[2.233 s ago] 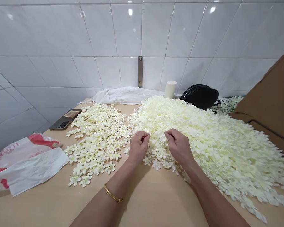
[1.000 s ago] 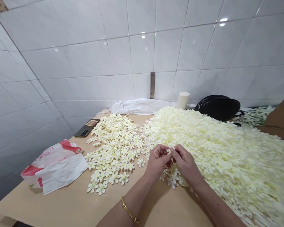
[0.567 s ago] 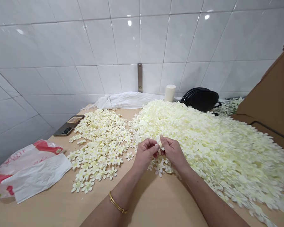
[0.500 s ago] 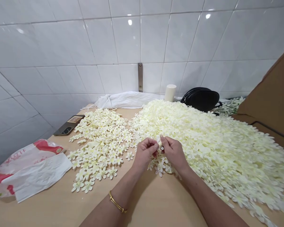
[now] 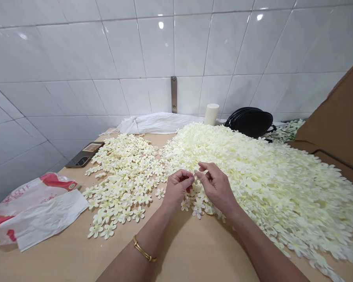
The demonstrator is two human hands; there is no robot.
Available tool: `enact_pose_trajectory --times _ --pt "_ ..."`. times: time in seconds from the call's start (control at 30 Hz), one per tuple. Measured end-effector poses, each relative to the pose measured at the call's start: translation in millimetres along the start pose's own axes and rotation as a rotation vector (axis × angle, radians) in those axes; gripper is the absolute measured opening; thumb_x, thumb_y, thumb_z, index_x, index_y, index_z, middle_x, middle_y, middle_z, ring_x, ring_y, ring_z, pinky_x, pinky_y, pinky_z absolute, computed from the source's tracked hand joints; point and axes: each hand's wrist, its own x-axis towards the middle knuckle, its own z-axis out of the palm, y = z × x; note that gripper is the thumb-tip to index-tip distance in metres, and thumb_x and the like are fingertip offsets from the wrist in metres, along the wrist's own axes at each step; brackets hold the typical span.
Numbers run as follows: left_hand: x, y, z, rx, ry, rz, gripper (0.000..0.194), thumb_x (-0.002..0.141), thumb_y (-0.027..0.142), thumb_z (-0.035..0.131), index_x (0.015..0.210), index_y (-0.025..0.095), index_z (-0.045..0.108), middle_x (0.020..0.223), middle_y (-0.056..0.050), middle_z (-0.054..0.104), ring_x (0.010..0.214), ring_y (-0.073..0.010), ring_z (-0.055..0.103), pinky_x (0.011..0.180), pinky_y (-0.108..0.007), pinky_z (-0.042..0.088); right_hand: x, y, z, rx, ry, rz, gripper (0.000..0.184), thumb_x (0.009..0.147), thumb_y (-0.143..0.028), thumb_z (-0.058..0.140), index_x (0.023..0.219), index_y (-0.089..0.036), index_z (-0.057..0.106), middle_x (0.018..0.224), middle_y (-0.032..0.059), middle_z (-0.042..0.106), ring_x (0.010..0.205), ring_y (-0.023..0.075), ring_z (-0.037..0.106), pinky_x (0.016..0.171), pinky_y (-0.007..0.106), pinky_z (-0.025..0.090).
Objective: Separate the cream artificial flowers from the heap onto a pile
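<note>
My left hand (image 5: 179,188) is closed in a pinch over the table. Whatever sits between its thumb and forefinger is too small or hidden to make out. My right hand (image 5: 216,186) is just to its right, the thumb almost touching the left fingertips. Its forefinger is lifted away from the thumb, and no flower shows clearly between them. Both hands hover at the front edge of a large heap of creamy-white artificial flower heads (image 5: 261,176). To the left lies a smaller spread of similar five-petalled flower heads (image 5: 126,172), with a single flower (image 5: 160,193) at its right side.
A phone (image 5: 84,154) lies at the table's left edge, near a red and white plastic bag (image 5: 32,196) and a white tissue (image 5: 47,219). White cloth (image 5: 159,123), a white cylinder (image 5: 211,114) and a black pouch (image 5: 250,122) line the back. Brown cardboard (image 5: 335,113) stands right.
My hands came together from apart, and a flower showed between the fingers. Since then the right forefinger has lifted off the thumb, and that flower is no longer clearly visible.
</note>
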Motion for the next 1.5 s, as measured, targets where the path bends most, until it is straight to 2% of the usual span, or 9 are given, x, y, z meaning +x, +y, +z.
enact_pose_trajectory --times 0.07,0.13,0.3,0.47,0.8,1.03,1.2,1.37,1.5 --pt "0 -1 0.0 -0.021 -0.006 -0.007 0.008 0.058 0.018 0.065 0.062 0.013 0.060 0.047 0.004 0.050 0.042 -0.0045 0.041 0.043 -0.017 0.033 1 1 0 0.129 -0.149 0.083 0.022 0.078 -0.033 0.049 0.090 -0.016 0.058 0.078 0.0037 0.058 0.055 0.0111 0.046 0.051 0.024 0.038" --pt "0 -2 0.8 -0.065 -0.006 -0.028 0.011 0.057 0.019 0.065 0.064 0.013 0.061 0.047 0.004 0.050 0.042 -0.0049 0.041 0.043 -0.017 0.033 1 2 2 0.223 -0.210 0.152 0.019 0.076 -0.033 0.051 0.077 -0.016 0.059 0.065 0.0003 0.055 0.054 0.0108 0.044 0.050 0.023 0.035" --pt "-3 -2 5.6 -0.112 0.007 -0.070 0.021 0.060 0.028 0.068 0.071 0.015 0.057 0.056 0.004 0.053 0.045 -0.0057 0.045 0.044 -0.018 0.035 2 4 6 0.223 -0.089 0.234 0.019 0.074 -0.031 0.049 0.061 -0.017 0.050 0.050 -0.0047 0.041 0.048 0.0092 0.036 0.046 0.022 0.029" --pt "-8 4 10.0 0.014 -0.100 -0.082 0.028 0.061 0.029 0.069 0.082 0.015 0.060 0.058 0.004 0.051 0.046 -0.0057 0.045 0.044 -0.018 0.036 0 0 6 0.171 -0.019 0.218 0.022 0.076 -0.030 0.045 0.058 -0.018 0.045 0.050 -0.0047 0.041 0.048 0.0093 0.037 0.047 0.021 0.029" --pt "-8 -4 10.1 0.087 -0.048 0.019 0.015 0.062 0.024 0.065 0.068 0.014 0.054 0.053 0.005 0.048 0.043 -0.0055 0.043 0.042 -0.018 0.035 1 5 10 0.163 0.009 0.214 0.043 0.080 -0.044 0.042 0.047 -0.019 0.030 0.044 -0.0057 0.026 0.044 0.0080 0.028 0.044 0.023 0.024" --pt "-9 -4 8.7 0.149 0.065 0.077 0.005 0.064 0.017 0.056 0.064 0.016 0.051 0.051 0.005 0.047 0.043 -0.0062 0.042 0.043 -0.019 0.034 1 9 11 0.448 -0.124 0.332 0.046 0.077 -0.053 0.044 0.049 -0.019 0.035 0.044 -0.0047 0.035 0.044 0.0087 0.036 0.044 0.023 0.030" --pt "-8 0 6.5 0.102 0.107 0.050 0.006 0.064 0.018 0.056 0.062 0.016 0.050 0.046 0.006 0.046 0.042 -0.0064 0.043 0.044 -0.018 0.035 1 5 9 0.525 -0.203 0.329 0.027 0.069 -0.043 0.060 0.070 -0.017 0.052 0.056 -0.0032 0.048 0.051 0.0101 0.043 0.047 0.022 0.034" --pt "-7 2 7.8 0.035 0.118 0.010 0.013 0.061 0.023 0.060 0.063 0.017 0.049 0.044 0.006 0.047 0.040 -0.0065 0.043 0.042 -0.018 0.034 1 4 7 0.230 -0.086 0.252 0.022 0.077 -0.033 0.047 0.064 -0.017 0.054 0.054 -0.0002 0.052 0.049 0.0116 0.045 0.047 0.024 0.035" --pt "-6 3 7.0 -0.008 0.146 -0.010 0.015 0.058 0.024 0.062 0.063 0.017 0.050 0.044 0.006 0.047 0.039 -0.0068 0.045 0.040 -0.019 0.035 0 6 6 -0.102 0.149 0.055 0.017 0.078 -0.026 0.043 0.077 -0.017 0.057 0.072 0.0053 0.057 0.065 0.0169 0.052 0.058 0.029 0.041"
